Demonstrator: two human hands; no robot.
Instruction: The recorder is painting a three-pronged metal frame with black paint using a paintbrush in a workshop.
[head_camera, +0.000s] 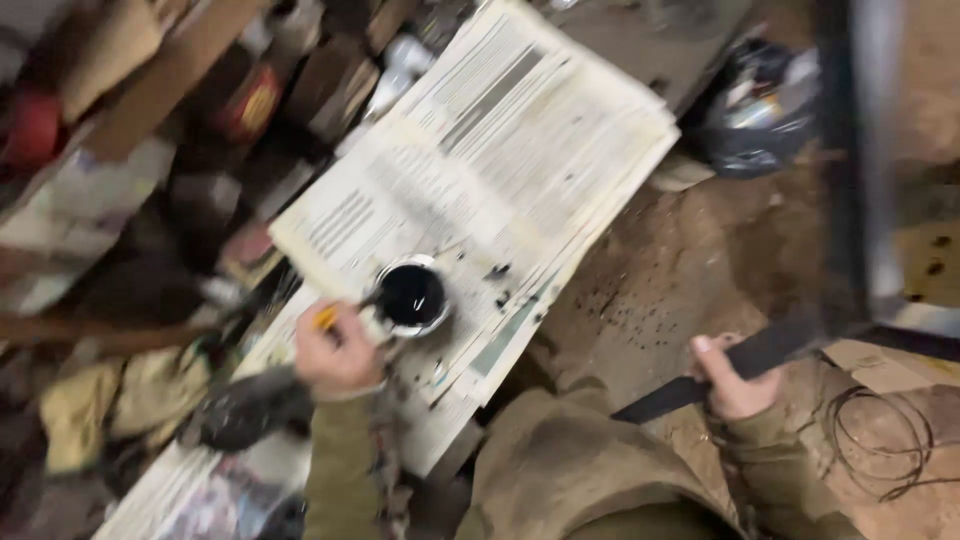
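Olive cloth sleeves lead to left hand (335, 352) fingers gripping a yellow-handled brush (327, 317), right hand (735, 380) fingers clasping a flat black bar (745, 357).

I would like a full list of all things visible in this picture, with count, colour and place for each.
round can of black paint: one, black inside with white rim, on the newspapers, middle
spread newspaper sheets: a stack, off-white with grey print, spotted with black, centre and top
flat black metal bar: one, black, right, held slanting
black plastic bag: one, black, upper right on the floor
thin coiled wire: one, dark, lower right on the floor
brown dirt floor: brown with black spots, right
blurred clutter: number unclear, red, brown, left
left hand: one, holds a yellow-handled tool beside the can
right hand: one, grips the bar
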